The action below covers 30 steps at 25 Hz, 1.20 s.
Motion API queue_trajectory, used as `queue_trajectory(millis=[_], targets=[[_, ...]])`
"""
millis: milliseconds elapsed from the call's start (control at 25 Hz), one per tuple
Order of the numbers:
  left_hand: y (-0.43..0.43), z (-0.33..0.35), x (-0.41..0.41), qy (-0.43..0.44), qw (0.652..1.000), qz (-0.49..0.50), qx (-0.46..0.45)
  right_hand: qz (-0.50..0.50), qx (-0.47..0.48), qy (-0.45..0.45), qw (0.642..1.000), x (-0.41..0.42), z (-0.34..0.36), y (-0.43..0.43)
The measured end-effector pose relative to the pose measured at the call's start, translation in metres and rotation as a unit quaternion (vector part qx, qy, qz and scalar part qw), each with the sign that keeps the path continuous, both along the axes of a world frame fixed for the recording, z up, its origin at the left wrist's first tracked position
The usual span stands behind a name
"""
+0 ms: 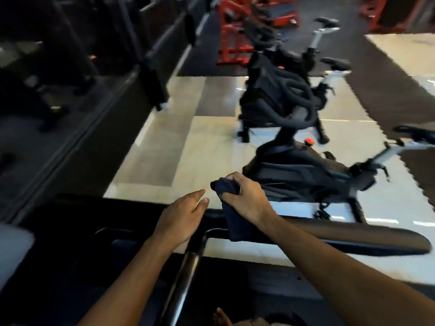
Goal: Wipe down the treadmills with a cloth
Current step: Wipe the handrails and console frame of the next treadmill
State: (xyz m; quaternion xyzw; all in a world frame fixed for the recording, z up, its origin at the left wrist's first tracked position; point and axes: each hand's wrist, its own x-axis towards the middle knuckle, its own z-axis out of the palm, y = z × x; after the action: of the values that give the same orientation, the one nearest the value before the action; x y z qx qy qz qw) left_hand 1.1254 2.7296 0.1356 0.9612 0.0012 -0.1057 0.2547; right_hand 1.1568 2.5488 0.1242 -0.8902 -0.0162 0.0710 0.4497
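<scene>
Right hand (244, 196) grips bunched dark cloth (231, 222). Judged soft, light, limp: best held gathered. Tail hangs at treadmill handrail (353, 238). Left hand (182, 216) open, empty.

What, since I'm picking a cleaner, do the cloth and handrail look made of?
The cloth, gripped by the right hand, looks like soft dark blue fabric: it bunches and hangs limp. The handrail looks like glossy black metal or plastic: a highlight runs along it.
</scene>
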Motion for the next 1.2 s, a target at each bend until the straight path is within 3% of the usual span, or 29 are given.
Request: queue_trajectory(millis=[120, 280, 440, 560, 640, 760, 920, 960, 1080, 1120, 1200], targets=[[0.07, 0.002, -0.03, -0.014, 0.993, 0.119, 0.014, 0.123, -0.037, -0.01, 0.992, 0.016, 0.0, 0.081], [0.133, 0.0, -0.07, -0.054, 0.965, 0.256, 0.018, 0.287, -0.065, -0.028, 0.955, 0.024, 0.009, 0.185], [0.177, -0.012, -0.087, -0.043, 0.942, 0.326, 0.071, 0.363, -0.063, -0.063, 0.928, 0.033, 0.001, 0.266], [0.189, -0.015, -0.09, -0.022, 0.915, 0.396, 0.072, 0.423, -0.14, -0.078, 0.892, 0.033, -0.021, 0.3], [0.193, -0.017, -0.089, -0.005, 0.906, 0.414, 0.092, 0.43, -0.191, -0.108, 0.876, 0.027, -0.036, 0.304], [0.195, -0.021, -0.083, 0.028, 0.896, 0.425, 0.129, 0.448, -0.181, -0.14, 0.864, 0.026, -0.052, 0.308], [0.196, -0.021, -0.074, 0.053, 0.888, 0.437, 0.131, 0.45, -0.152, -0.058, 0.878, 0.053, -0.056, 0.341], [0.198, -0.021, -0.073, 0.054, 0.885, 0.443, 0.132, 0.458, -0.154, -0.073, 0.873, 0.05, -0.056, 0.342], [0.21, -0.02, -0.067, 0.062, 0.878, 0.452, 0.148, 0.54, -0.118, -0.198, 0.809, 0.045, -0.061, 0.34], [0.215, -0.021, -0.064, 0.067, 0.878, 0.449, 0.149, 0.554, -0.109, -0.174, 0.807, 0.056, -0.062, 0.351], [0.223, -0.023, -0.058, 0.083, 0.882, 0.441, 0.143, 0.501, -0.11, -0.039, 0.858, 0.079, -0.061, 0.378]])
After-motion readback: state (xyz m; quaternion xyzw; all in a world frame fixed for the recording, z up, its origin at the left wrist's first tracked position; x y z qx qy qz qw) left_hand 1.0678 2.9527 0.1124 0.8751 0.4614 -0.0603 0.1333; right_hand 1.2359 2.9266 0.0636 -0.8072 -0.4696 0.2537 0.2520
